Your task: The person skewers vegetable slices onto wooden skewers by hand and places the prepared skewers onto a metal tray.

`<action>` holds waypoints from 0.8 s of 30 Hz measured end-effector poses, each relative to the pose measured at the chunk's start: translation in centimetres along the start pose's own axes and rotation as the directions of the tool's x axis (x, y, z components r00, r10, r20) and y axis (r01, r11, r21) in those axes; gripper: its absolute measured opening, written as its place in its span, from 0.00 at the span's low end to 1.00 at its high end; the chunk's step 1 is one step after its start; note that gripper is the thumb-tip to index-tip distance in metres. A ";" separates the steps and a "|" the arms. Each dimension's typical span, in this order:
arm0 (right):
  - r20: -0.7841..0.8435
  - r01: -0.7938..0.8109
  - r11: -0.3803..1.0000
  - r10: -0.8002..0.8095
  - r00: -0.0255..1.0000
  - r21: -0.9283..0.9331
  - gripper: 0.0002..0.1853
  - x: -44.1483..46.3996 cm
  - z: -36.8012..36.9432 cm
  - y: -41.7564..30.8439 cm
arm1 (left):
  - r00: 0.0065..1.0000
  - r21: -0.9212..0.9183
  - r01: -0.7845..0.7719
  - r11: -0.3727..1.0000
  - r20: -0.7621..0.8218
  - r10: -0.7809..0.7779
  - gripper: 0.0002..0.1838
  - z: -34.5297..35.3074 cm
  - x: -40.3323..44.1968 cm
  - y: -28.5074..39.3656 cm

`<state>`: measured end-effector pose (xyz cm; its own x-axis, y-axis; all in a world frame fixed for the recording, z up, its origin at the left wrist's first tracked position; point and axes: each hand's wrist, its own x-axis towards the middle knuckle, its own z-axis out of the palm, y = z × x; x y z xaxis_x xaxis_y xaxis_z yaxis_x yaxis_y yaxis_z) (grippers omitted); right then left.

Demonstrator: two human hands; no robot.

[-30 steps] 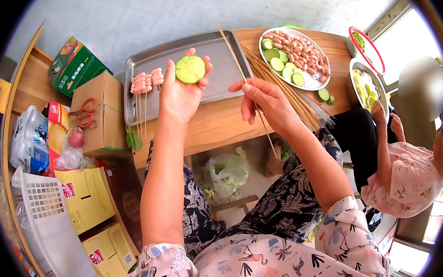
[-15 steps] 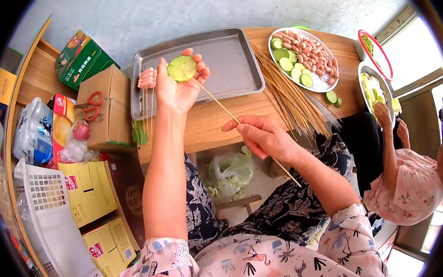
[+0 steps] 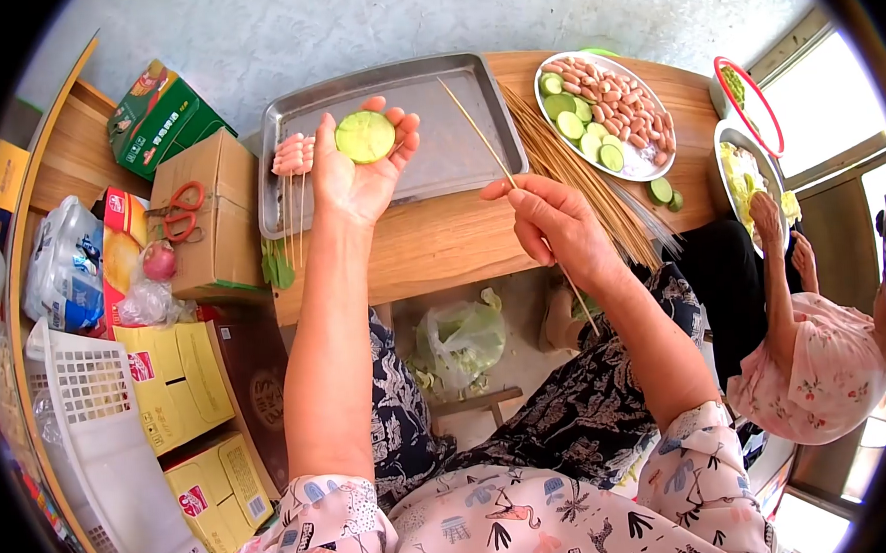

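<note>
My left hand (image 3: 351,186) is raised over the front of the metal tray (image 3: 428,182), palm up. A round green cucumber slice (image 3: 365,137) rests between its thumb and curled fingers. To the right, my right hand (image 3: 564,225) pinches a long bamboo skewer (image 3: 479,131). The skewer slants up and left, its tip over the tray and apart from the slice. Behind my left wrist, pink sausages on skewers (image 3: 293,154) lie at the tray's left end. A bundle of loose bamboo skewers (image 3: 583,184) lies to the right of the tray.
A white plate (image 3: 648,174) holds small sausages and cucumber slices, with cut cucumber pieces (image 3: 661,192) beside it. Cartons (image 3: 204,214) and red-handled scissors (image 3: 184,212) are at left. A plastic bag (image 3: 462,346) stands below. Another person (image 3: 813,367) reaches into a bowl (image 3: 726,177) at right.
My right hand has moved right and up with the skewer. The skewer's tip, formerly at the left hand's fingers by the cucumber slice, now points away over the tray. My left hand has hardly moved.
</note>
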<state>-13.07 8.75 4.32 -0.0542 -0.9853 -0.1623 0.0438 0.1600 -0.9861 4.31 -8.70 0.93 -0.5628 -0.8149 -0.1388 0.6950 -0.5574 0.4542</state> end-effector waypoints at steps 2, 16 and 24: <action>0.012 0.002 1.000 -0.002 1.000 -0.016 0.16 -0.1 0.2 0.0 | 0.999 -0.019 0.010 1.000 0.035 -0.009 0.30 -0.1 0.0 0.0; 0.119 -0.044 0.991 0.059 0.991 -0.126 0.16 -0.7 0.3 -0.7 | 0.989 -0.004 -0.016 1.000 0.147 0.017 0.28 0.1 0.0 0.2; 0.219 -0.098 0.989 0.120 0.968 -0.109 0.15 -1.0 1.3 -0.3 | 0.990 0.036 -0.056 0.998 0.133 0.051 0.28 0.6 -0.2 0.0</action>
<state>-11.69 9.60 4.78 0.1717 -0.9480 -0.2680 -0.0601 0.2614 -0.9634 4.13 -8.47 1.51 -0.5811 -0.8138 0.0024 0.7090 -0.5049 0.4923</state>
